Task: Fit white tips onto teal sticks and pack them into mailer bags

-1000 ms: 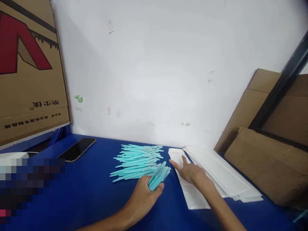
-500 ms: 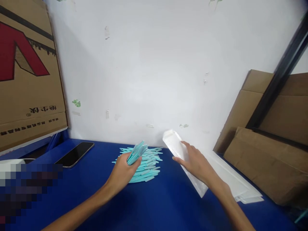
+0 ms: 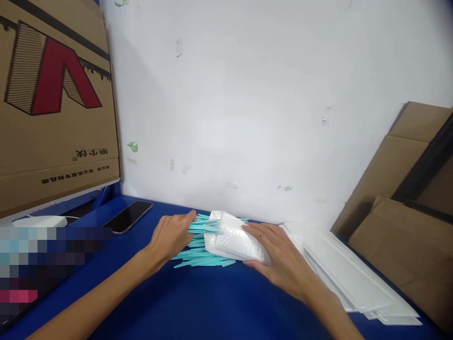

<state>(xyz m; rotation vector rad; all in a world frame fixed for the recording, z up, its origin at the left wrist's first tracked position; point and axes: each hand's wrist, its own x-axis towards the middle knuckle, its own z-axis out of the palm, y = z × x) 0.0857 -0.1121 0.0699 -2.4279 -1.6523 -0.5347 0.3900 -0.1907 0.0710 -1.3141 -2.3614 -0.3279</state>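
Note:
My left hand [image 3: 173, 238] is closed around a bundle of thin turquoise sticks [image 3: 203, 227], whose clear-looking tips point right. Those tips are at the mouth of a white padded envelope [image 3: 235, 238]; how far they reach inside I cannot tell. Gripping the envelope from the right, my right hand [image 3: 274, 248] has its thumb below and fingers above, and the envelope bulges. Beneath both lies a loose pile of the same turquoise sticks [image 3: 203, 259] on the blue tabletop [image 3: 198, 302], partly covered by the envelope.
A stack of flat white envelopes [image 3: 350, 271] lies at the right, beside brown cardboard [image 3: 406, 255]. At the left are a black phone [image 3: 129, 217] and a large printed carton [image 3: 63, 141]. A white wall [image 3: 226, 104] rises behind the table.
The sticks in my left hand have turned from upright to pointing right. My right hand has brought the envelope left and tipped it, mouth toward the sticks. The view has shifted left.

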